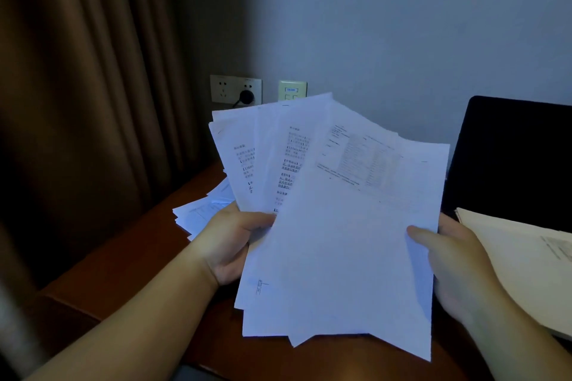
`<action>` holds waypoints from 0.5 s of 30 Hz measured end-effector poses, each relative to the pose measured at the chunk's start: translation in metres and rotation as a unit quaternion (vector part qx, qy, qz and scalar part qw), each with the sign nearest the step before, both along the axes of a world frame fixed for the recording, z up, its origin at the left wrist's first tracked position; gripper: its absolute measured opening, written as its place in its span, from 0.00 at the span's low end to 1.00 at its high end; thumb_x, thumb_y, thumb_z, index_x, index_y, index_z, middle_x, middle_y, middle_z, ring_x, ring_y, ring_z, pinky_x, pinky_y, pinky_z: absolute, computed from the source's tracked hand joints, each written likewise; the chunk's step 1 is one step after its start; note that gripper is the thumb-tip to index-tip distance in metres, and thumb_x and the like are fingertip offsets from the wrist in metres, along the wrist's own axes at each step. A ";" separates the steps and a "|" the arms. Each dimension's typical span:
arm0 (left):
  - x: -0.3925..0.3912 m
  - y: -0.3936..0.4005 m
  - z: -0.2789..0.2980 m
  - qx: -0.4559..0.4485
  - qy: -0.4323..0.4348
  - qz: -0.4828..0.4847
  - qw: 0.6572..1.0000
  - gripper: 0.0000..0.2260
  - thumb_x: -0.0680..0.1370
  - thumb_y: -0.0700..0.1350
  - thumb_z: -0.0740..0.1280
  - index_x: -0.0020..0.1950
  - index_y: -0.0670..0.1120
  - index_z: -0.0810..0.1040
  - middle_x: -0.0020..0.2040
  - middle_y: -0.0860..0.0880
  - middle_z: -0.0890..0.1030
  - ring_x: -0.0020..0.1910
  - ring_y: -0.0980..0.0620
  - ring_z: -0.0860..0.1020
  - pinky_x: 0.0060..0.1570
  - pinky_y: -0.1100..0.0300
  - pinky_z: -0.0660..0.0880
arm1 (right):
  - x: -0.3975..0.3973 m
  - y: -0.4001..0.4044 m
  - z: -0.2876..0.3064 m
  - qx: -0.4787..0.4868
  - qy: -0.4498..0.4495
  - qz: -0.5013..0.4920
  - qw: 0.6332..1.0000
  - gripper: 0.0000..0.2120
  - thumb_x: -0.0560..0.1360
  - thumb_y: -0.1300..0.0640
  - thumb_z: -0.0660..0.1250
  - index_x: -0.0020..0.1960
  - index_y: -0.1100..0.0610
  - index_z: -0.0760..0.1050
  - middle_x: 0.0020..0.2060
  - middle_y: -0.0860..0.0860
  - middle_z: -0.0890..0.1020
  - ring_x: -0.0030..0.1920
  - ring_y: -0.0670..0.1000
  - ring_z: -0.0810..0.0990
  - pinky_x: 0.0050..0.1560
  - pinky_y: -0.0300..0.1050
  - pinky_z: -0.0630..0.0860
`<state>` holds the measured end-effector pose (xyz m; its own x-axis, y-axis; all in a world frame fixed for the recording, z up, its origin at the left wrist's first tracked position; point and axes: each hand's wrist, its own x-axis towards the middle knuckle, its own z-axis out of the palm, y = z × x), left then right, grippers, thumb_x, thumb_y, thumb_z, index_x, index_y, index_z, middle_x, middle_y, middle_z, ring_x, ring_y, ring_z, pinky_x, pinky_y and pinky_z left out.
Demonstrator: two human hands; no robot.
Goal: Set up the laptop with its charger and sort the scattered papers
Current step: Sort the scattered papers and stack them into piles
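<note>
Curtain (86, 102) far left. Loose papers (198, 213) on desk (130, 250), behind left hand (230, 244), nearer it than right. Left hand pinches fanned sheets (334, 226) at left edge, thumb on top. Sheets' long axis runs toward wall, held above desk. Right hand (455, 260) grips right edge. Plug (246, 96) in wall socket behind. Laptop (510, 158) right, separate stack (520, 260) over it; little room there.

I saw white sheets (340, 226) printed with black text, fanned against a pale blue-grey wall (402, 25) and brown pleated curtains (93, 86). The desk (130, 250) was reddish brown, the laptop (510, 158) black. A cream stack (520, 257) lay right, and a black plug (247, 97) sat in a beige socket plate (236, 89).
</note>
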<state>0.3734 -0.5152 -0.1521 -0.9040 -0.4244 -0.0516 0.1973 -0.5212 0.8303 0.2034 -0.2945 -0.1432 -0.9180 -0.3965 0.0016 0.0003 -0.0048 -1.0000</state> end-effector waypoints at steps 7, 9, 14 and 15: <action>0.003 0.006 0.003 -0.027 0.026 -0.030 0.999 0.19 0.74 0.29 0.69 0.61 0.44 0.85 0.64 0.35 0.82 0.60 0.33 0.82 0.57 0.38 0.81 | 0.006 0.002 0.006 -0.003 -0.022 0.007 1.000 0.11 0.80 0.66 0.65 0.55 0.56 0.83 0.50 0.52 0.88 0.51 0.59 0.85 0.50 0.53 0.79; 0.003 0.006 0.004 -0.009 0.008 -0.011 1.000 0.17 0.72 0.29 0.71 0.58 0.43 0.87 0.61 0.37 0.83 0.56 0.36 0.84 0.53 0.40 0.82 | 0.007 0.001 0.006 -0.007 -0.010 -0.011 1.000 0.10 0.80 0.66 0.66 0.54 0.55 0.84 0.51 0.52 0.87 0.53 0.59 0.84 0.57 0.57 0.79; 0.003 0.006 0.005 0.039 -0.002 0.008 0.999 0.17 0.74 0.36 0.68 0.63 0.42 0.82 0.61 0.39 0.84 0.53 0.40 0.86 0.53 0.43 0.83 | 0.007 0.000 0.001 -0.002 0.016 -0.055 0.998 0.09 0.80 0.63 0.68 0.52 0.53 0.84 0.51 0.49 0.87 0.54 0.58 0.84 0.64 0.61 0.76; 0.002 0.005 0.005 0.042 -0.003 0.009 0.999 0.17 0.75 0.36 0.69 0.63 0.42 0.81 0.62 0.39 0.84 0.54 0.40 0.86 0.53 0.43 0.83 | 0.007 0.000 0.000 -0.004 0.020 -0.064 0.998 0.08 0.79 0.64 0.68 0.52 0.53 0.84 0.51 0.49 0.87 0.54 0.58 0.84 0.64 0.61 0.76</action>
